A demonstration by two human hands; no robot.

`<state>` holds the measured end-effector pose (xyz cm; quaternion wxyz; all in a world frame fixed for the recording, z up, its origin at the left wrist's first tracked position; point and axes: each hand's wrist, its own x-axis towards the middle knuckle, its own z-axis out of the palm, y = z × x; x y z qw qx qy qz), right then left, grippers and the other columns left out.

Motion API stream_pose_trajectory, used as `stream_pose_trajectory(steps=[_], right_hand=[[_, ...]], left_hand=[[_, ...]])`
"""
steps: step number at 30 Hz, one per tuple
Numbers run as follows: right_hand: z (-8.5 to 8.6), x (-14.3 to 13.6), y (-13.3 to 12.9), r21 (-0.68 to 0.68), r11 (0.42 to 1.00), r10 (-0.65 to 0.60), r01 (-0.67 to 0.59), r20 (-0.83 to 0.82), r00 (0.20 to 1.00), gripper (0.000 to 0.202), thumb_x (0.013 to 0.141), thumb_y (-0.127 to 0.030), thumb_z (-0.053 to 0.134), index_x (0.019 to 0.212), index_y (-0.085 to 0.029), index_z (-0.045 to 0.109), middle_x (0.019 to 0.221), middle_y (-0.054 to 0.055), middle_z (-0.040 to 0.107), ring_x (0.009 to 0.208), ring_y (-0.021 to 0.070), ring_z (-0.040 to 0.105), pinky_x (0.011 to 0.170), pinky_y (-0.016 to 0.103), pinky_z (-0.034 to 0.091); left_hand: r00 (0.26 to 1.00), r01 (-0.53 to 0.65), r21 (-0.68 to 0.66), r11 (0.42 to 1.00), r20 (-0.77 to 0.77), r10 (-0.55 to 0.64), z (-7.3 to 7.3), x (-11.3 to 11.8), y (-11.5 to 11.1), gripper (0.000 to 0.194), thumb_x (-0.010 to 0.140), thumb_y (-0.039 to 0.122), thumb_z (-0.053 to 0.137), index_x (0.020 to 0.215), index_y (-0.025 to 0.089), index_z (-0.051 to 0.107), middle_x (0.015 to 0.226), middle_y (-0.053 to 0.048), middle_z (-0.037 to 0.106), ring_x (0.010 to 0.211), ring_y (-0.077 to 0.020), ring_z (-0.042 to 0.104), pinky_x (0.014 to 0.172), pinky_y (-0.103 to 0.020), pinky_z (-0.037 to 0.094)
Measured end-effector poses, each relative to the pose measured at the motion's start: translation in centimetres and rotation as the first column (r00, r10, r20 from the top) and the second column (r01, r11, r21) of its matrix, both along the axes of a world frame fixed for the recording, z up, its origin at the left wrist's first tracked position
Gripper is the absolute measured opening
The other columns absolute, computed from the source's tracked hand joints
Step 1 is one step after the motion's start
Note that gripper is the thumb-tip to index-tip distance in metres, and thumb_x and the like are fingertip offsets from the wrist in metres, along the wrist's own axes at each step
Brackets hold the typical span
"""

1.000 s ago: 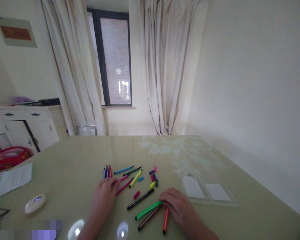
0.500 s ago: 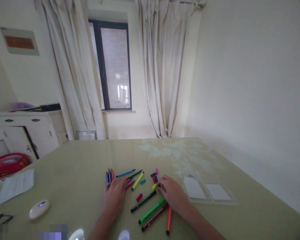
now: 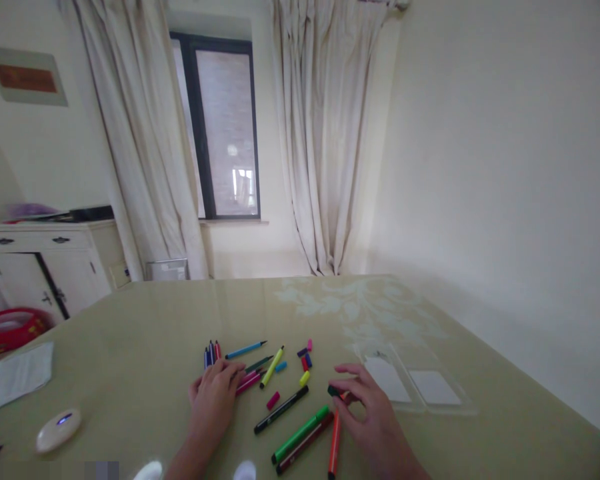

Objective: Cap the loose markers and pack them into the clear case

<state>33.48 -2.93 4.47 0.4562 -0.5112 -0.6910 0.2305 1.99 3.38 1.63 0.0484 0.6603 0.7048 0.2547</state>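
Note:
My right hand [image 3: 367,407] pinches a small dark cap [image 3: 334,391] between thumb and fingers, just above the orange marker [image 3: 334,443]. My left hand [image 3: 216,393] rests over the uncapped markers; its fingertips touch the pink ones [image 3: 250,381], and what lies under the palm is hidden. Uncapped blue [image 3: 245,350], dark green [image 3: 259,364] and yellow [image 3: 272,368] markers lie beyond it. Nearer me are the capped black [image 3: 281,410], green [image 3: 301,435] and dark red [image 3: 305,445] markers. Loose caps, among them a yellow one [image 3: 305,379], are scattered between my hands.
A clear plastic case [image 3: 417,412] with white cards lies at the right of the table [image 3: 130,347]. On the left are a white oval device [image 3: 59,430], a pale sheet [image 3: 20,377] and a red basket [image 3: 17,327].
My right hand has lifted back from the loose caps with a dark cap in its fingers. My left hand remains at the uncapped markers. The view has shifted slightly.

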Motion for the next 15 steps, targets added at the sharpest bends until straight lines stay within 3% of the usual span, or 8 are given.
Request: stream_pose_trajectory(steps=[3,6,10,13,15], right_hand=[[0.0,0.3,-0.4,-0.019,0.999,0.038,-0.04,-0.095,0.995,0.02,0.091,-0.032,0.066,0.1,-0.02,0.078,0.123,0.014,0.069,0.094,0.0242,0.073,0.083,0.035,0.061],[0.2,0.4,-0.3,-0.064,0.995,0.067,-0.075,-0.119,0.991,0.022,0.091,-0.037,0.068,0.101,-0.02,0.077,0.11,0.012,0.074,0.096,0.0254,0.072,0.081,0.034,0.06],[0.1,0.7,-0.3,-0.166,0.978,0.098,-0.127,-0.175,0.98,0.032,0.095,-0.048,0.064,0.107,-0.02,0.076,0.102,0.01,0.077,0.092,0.0257,0.073,0.085,0.037,0.059],[0.3,1.0,-0.5,-0.183,0.975,0.088,-0.129,-0.217,0.972,0.039,0.096,-0.055,0.062,0.11,-0.023,0.077,0.103,0.01,0.077,0.091,0.0255,0.073,0.083,0.036,0.059],[0.6,1.0,-0.7,-0.175,0.978,0.071,-0.115,-0.24,0.968,0.038,0.093,-0.056,0.067,0.109,-0.023,0.079,0.1,0.009,0.077,0.089,0.025,0.073,0.08,0.035,0.059]], left_hand=[[1.0,-0.021,-0.029,0.999,-0.008,0.021,0.3,0.0,-0.3,0.032,0.102,0.03,0.046,0.105,0.031,0.078,0.122,-0.006,0.072,0.122,-0.0297,0.062,0.101,-0.05,0.038],[0.999,-0.044,0.039,0.998,0.008,0.044,0.4,-0.1,-0.6,0.032,0.102,0.03,0.044,0.105,0.029,0.075,0.121,-0.007,0.073,0.121,-0.0311,0.062,0.104,-0.055,0.037],[0.97,-0.041,0.208,0.977,0.243,-0.011,0.6,0.5,-1.1,0.032,0.101,0.039,0.045,0.106,0.026,0.074,0.112,-0.009,0.077,0.112,-0.032,0.068,0.103,-0.056,0.045],[0.829,0.115,0.256,0.96,0.508,-0.235,0.9,2.4,-2.3,0.039,0.099,0.054,0.053,0.106,0.024,0.075,0.098,-0.007,0.079,0.091,-0.0267,0.074,0.083,-0.041,0.06],[0.721,0.254,0.261,0.931,0.59,-0.362,1.3,4.1,-3.5,0.04,0.094,0.058,0.062,0.105,0.023,0.077,0.093,-0.006,0.079,0.084,-0.0238,0.076,0.074,-0.033,0.063]])
